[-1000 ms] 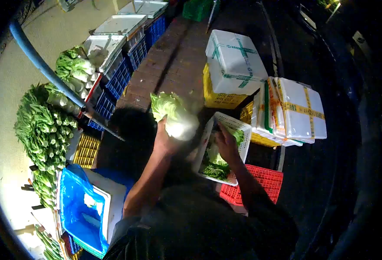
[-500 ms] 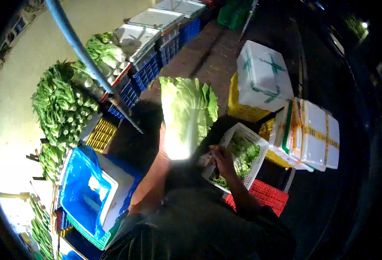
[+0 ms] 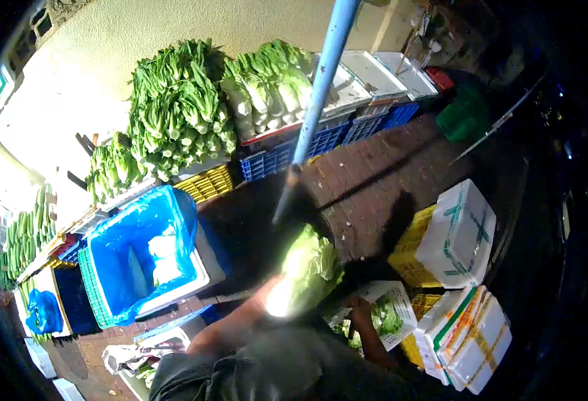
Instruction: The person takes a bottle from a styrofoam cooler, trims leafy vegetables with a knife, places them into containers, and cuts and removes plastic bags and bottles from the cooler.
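Note:
A pale green napa cabbage is held up in front of my body, its leafy top pointing away from me. My left hand grips it near the white base, which is washed out by bright light. On the right, my right hand is closed above a white perforated basket. A thin dark object shows below its fingers, too unclear to name. Loose green leaves lie in that basket.
A blue-lined box stands at left. Leafy greens and white-stemmed greens are piled along the wall. A blue pole slants down ahead. Taped foam boxes sit at right on yellow crates.
My view has swung left, so the surroundings sit further right. The cabbage is lower in view and tilted, still in my left hand. My right hand stays at the basket.

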